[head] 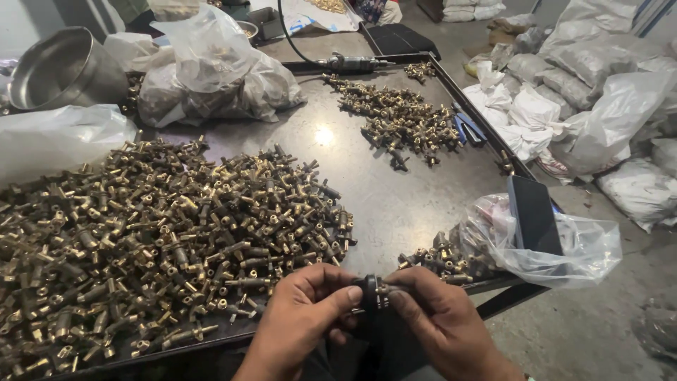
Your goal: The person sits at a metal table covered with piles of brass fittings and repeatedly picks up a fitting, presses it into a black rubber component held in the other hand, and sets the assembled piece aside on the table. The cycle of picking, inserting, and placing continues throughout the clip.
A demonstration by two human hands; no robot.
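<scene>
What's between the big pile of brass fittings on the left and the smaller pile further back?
Head view: only bare grey tabletop with a light glare separates the big pile from the smaller pile.

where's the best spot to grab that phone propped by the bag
Judging by its pose, take the phone by its two long edges near the top, coming from above. It stands nearly upright against the plastic bag at the table's right edge, so the top end is free, while the bottom is tucked among bag and brass parts.

Surface: dark metal table (395, 204)
On it: brass fittings heap (141, 233), smaller brass pile (402, 116), plastic bags (211, 70), steel bowl (63, 70)
</scene>
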